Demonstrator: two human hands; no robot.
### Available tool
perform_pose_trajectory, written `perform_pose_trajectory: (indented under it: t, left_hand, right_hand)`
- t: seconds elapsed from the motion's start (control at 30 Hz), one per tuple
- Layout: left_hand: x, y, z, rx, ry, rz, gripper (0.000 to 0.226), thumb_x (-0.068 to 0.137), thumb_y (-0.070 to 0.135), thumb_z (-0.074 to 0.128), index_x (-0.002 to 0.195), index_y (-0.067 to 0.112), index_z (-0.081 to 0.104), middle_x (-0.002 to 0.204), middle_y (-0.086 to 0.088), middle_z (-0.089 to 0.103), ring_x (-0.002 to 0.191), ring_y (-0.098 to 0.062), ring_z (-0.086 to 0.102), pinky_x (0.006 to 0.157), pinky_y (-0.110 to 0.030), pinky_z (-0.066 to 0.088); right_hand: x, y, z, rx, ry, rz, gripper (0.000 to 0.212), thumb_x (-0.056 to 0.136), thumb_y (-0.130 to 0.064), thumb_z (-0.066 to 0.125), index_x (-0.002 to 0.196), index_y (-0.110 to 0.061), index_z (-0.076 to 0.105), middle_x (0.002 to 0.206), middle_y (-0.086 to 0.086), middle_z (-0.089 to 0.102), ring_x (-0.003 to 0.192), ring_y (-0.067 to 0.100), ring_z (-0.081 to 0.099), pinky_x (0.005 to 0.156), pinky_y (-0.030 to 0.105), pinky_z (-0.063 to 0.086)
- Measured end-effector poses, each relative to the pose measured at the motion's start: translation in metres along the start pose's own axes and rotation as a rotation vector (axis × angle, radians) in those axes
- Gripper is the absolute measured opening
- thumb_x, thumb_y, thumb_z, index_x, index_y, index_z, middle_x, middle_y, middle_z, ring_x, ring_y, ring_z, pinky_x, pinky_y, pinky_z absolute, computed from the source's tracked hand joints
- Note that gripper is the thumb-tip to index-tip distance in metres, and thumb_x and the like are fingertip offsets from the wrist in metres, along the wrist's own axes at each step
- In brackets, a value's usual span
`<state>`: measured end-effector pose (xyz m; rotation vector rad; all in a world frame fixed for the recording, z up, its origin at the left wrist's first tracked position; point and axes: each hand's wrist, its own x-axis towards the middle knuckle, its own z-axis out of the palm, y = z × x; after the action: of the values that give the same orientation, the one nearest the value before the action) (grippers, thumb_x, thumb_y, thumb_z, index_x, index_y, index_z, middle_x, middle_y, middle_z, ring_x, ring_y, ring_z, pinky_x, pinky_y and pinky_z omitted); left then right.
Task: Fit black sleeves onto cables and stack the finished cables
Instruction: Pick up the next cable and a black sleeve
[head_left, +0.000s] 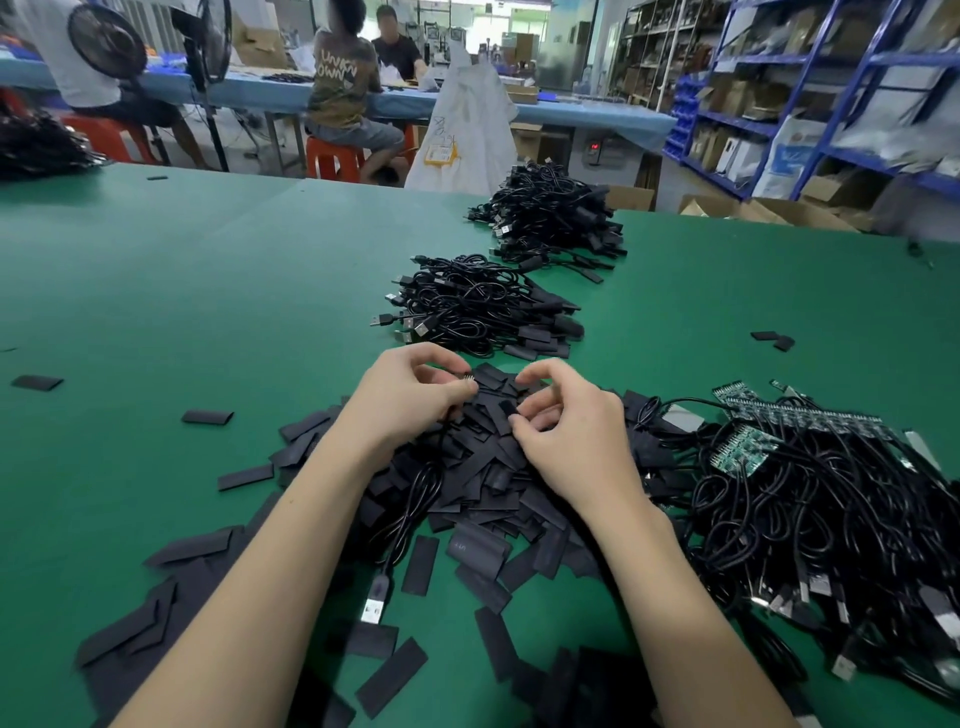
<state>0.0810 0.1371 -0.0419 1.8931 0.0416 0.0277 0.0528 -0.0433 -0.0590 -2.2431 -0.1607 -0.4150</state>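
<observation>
left hand (410, 397) pinched cable's pin end (469, 386) over sleeve pile (483, 467) | right hand (563, 431) pinched one black sleeve (511, 410), touching pile | finished cables (483, 306) stacked far on desk (182, 291) | risk: flat sleeve mouth snags pins, slips from pinch

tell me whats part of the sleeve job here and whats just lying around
In use: left hand, right hand, sleeves, bare cables, finished stacks.

Lying about: fans, white sack, boxes, shelving.
</observation>
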Motion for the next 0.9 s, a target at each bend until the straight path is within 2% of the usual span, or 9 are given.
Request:
perform_pose_trajectory:
  t: [0.07, 0.2, 0.37, 0.5, 0.57, 0.7, 0.8, 0.9]
  left_hand:
    - [-0.0008, 0.0007, 0.0025, 0.006, -0.012, 0.003, 0.01, 0.084, 0.018, 0.081, 0.087, 0.023, 0.073, 0.067, 0.007, 0.07, 0.059, -0.011, 0.062, 0.067, -0.028, 0.053]
    - [-0.0015, 0.0021, 0.0044, 0.019, -0.03, 0.014, 0.01, 0.085, 0.016, 0.08, 0.088, 0.021, 0.072, 0.063, 0.01, 0.068, 0.052, -0.005, 0.06, 0.059, -0.019, 0.049]
    - [-0.0021, 0.0024, 0.0045, 0.023, -0.031, 0.012, 0.01, 0.085, 0.017, 0.08, 0.089, 0.021, 0.073, 0.064, 0.01, 0.069, 0.053, -0.004, 0.061, 0.058, -0.018, 0.048]
    - [-0.0016, 0.0026, 0.0046, 0.036, -0.031, 0.017, 0.01, 0.084, 0.017, 0.081, 0.089, 0.022, 0.073, 0.063, 0.011, 0.068, 0.05, -0.002, 0.059, 0.054, -0.014, 0.045]
    - [-0.0023, 0.003, 0.0047, 0.029, -0.032, 0.019, 0.01, 0.084, 0.017, 0.081, 0.089, 0.021, 0.073, 0.062, 0.011, 0.068, 0.047, -0.001, 0.058, 0.049, -0.011, 0.043]
    - [-0.0036, 0.0038, 0.0052, 0.041, -0.037, 0.017, 0.01, 0.084, 0.018, 0.081, 0.09, 0.021, 0.073, 0.064, 0.011, 0.067, 0.047, -0.001, 0.058, 0.05, -0.011, 0.043]
    - [-0.0044, 0.0041, 0.0061, 0.044, -0.044, 0.012, 0.011, 0.084, 0.018, 0.081, 0.091, 0.021, 0.073, 0.069, 0.008, 0.068, 0.049, -0.001, 0.057, 0.053, -0.014, 0.045]
    - [-0.0053, 0.0044, 0.0074, 0.051, -0.047, 0.015, 0.011, 0.083, 0.019, 0.082, 0.091, 0.022, 0.074, 0.072, 0.007, 0.068, 0.052, -0.002, 0.058, 0.057, -0.017, 0.047]
  right_hand:
    - [0.0012, 0.001, -0.0012, -0.031, -0.018, -0.008, 0.021, 0.079, -0.01, 0.075, 0.084, -0.03, 0.068, 0.07, -0.013, 0.066, 0.065, 0.003, 0.061, 0.063, 0.006, 0.046]
    - [0.0008, 0.0027, -0.0009, -0.114, -0.057, 0.016, 0.018, 0.077, -0.014, 0.074, 0.071, -0.029, 0.065, 0.066, -0.016, 0.064, 0.067, -0.002, 0.061, 0.059, 0.005, 0.044]
    - [0.0002, 0.0026, -0.0007, -0.173, -0.108, 0.013, 0.017, 0.08, -0.019, 0.071, 0.074, -0.031, 0.061, 0.071, -0.015, 0.066, 0.07, 0.002, 0.063, 0.073, 0.029, 0.057]
    - [0.0007, 0.0027, -0.0022, -0.197, -0.13, 0.019, 0.016, 0.082, -0.021, 0.072, 0.077, -0.032, 0.062, 0.077, -0.015, 0.067, 0.076, 0.008, 0.065, 0.077, 0.036, 0.058]
    - [0.002, 0.0043, -0.0034, -0.208, -0.139, 0.014, 0.017, 0.082, -0.022, 0.075, 0.076, -0.032, 0.062, 0.078, -0.016, 0.067, 0.078, 0.006, 0.064, 0.076, 0.034, 0.057]
    - [0.0055, 0.0076, -0.0069, -0.176, -0.146, 0.005, 0.023, 0.077, -0.025, 0.085, 0.075, -0.033, 0.064, 0.078, -0.017, 0.066, 0.074, -0.004, 0.058, 0.067, 0.014, 0.046]
    - [0.0057, 0.0085, -0.0077, -0.104, -0.15, 0.032, 0.025, 0.075, -0.023, 0.088, 0.092, -0.032, 0.073, 0.081, -0.016, 0.068, 0.077, -0.002, 0.062, 0.072, 0.012, 0.047]
    - [0.006, 0.0085, -0.0067, -0.092, -0.146, 0.067, 0.02, 0.075, -0.023, 0.089, 0.09, -0.03, 0.078, 0.079, -0.017, 0.07, 0.076, -0.004, 0.064, 0.07, 0.01, 0.047]
